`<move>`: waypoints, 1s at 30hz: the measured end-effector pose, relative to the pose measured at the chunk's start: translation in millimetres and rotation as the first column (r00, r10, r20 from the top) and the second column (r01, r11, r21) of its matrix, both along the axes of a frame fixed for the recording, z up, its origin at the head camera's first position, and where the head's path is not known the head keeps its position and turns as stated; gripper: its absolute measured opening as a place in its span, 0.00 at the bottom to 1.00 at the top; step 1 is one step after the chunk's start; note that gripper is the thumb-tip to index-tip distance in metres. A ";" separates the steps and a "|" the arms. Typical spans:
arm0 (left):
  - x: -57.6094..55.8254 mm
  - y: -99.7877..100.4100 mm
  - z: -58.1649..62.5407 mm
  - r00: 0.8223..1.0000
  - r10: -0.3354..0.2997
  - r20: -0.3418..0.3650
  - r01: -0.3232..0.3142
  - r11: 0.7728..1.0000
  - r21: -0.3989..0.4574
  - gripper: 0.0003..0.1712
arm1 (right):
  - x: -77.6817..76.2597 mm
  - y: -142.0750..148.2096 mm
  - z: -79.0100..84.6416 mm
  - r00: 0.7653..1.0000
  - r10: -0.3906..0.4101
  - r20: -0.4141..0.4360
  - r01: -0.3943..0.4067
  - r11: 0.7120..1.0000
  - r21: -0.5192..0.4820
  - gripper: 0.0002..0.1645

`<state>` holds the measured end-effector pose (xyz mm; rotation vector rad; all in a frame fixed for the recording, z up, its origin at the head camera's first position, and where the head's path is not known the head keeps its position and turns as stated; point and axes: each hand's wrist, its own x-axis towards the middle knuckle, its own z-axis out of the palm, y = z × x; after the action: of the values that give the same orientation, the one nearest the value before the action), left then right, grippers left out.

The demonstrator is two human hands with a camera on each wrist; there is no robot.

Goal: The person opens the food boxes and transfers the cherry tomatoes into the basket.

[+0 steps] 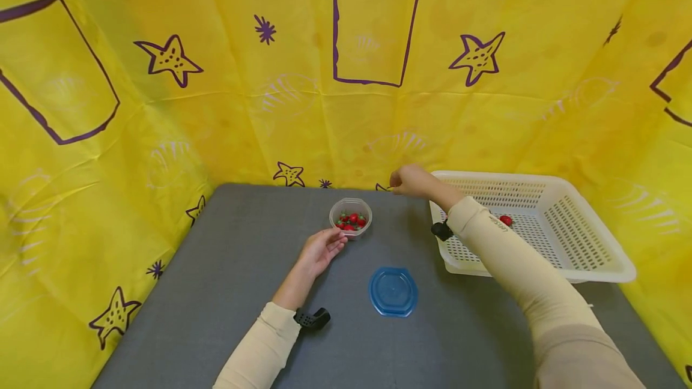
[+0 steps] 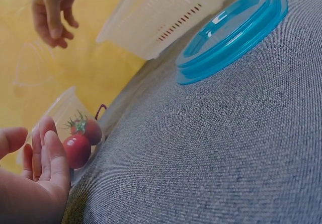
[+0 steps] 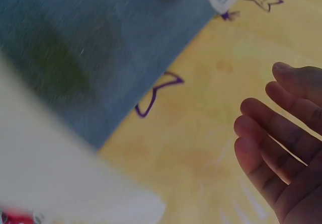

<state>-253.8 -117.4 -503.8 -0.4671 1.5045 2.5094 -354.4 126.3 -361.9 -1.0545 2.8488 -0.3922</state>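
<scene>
- A yellow cloth (image 1: 319, 131) with purple drawings stands behind and at both sides of the grey table (image 1: 205, 293).
- On the right of the table sits a white slotted basket (image 1: 581, 230).
- The right arm, in a cream sleeve (image 1: 519, 269), reaches far forward and slants inward, its forearm passing over the left part of the basket.
- The left arm, in a matching sleeve (image 1: 262, 347), reaches forward at a slant to the right, more of its bare wrist showing.
- The right hand (image 1: 415, 181) hangs in the air near the basket's far left corner, bent inward at the wrist. In the right wrist view its fingers are gently curved and slightly parted, the thumb apart from the palm, with nothing in them.
- The left hand (image 1: 322, 249) lies low, palm turned inward; its fingers are nearly straight and close together, the tips against the near left side of the clear container, the thumb standing away from them in the left wrist view. It has no grip on anything.
- A blue lid (image 1: 393, 292) lies flat on the table, nearer the person than the container.
- The clear container (image 1: 351, 200) stands upright between the left hand and the cloth.
- Small red tomatoes (image 1: 354, 218) with green stems fill its lower part.
- One red tomato (image 1: 506, 220) lies inside the basket, beside the right sleeve.
</scene>
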 end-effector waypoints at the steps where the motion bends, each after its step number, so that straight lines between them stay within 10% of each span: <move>1: -0.2 0.2 0.0 1.000 0.003 0.000 -0.003 1.000 0.000 0.03 | 0.6 -3.8 -0.5 1.000 0.005 -0.003 -0.005 1.000 0.009 0.11; 30: 1.2 1.8 -0.5 1.000 0.006 -0.019 -0.006 1.000 0.009 0.08 | 14.7 -88.6 -54.2 0.995 0.063 0.083 -0.062 0.998 -0.006 0.14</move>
<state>-252.6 -115.7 -504.3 -0.4482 1.5002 2.5316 -339.7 37.7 -416.1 -1.0980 2.7355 -0.4266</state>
